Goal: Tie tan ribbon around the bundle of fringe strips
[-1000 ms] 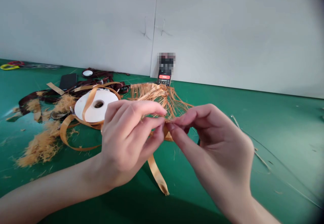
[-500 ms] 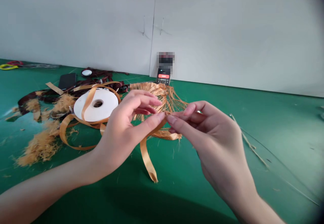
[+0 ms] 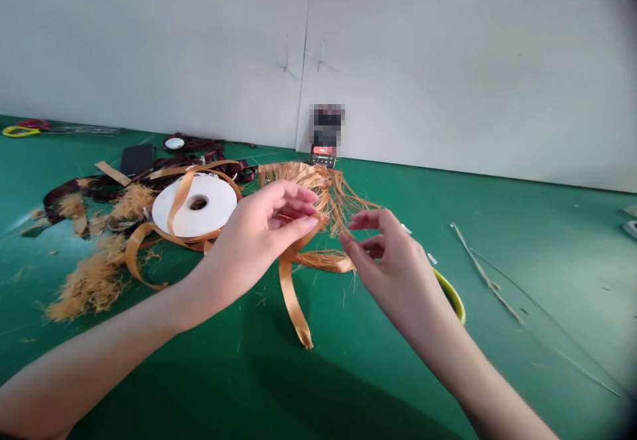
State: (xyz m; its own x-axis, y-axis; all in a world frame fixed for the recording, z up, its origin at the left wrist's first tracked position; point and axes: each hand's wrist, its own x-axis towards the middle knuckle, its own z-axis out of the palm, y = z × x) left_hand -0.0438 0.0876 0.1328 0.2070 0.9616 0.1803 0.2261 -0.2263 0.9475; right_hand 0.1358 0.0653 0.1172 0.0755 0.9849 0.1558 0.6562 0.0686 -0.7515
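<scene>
Golden satin ribbon (image 3: 292, 297) wraps a frayed raffia bundle (image 3: 318, 191), no knot showing, tail loose; the left hand (image 3: 263, 241) pinches it, the right hand (image 3: 385, 257) open, empty.

Along the far edge of the tabletop (image 3: 502, 234), against the panelled wall (image 3: 448, 62), a phone (image 3: 323, 156) stands propped near the middle. Scissors (image 3: 20, 131) lie in the far left corner. Left of centre, a ribbon spool (image 3: 195, 205) lies flat with loose ribbon (image 3: 133, 261) looped around it, and a second phone (image 3: 137, 159) lies behind it. Raffia clumps (image 3: 87, 287) sit to its left. A raffia fringe (image 3: 308, 184) lies right of the spool, a bowl (image 3: 450, 296) further right and nearer, and a dry stalk (image 3: 485, 274) right of that.
</scene>
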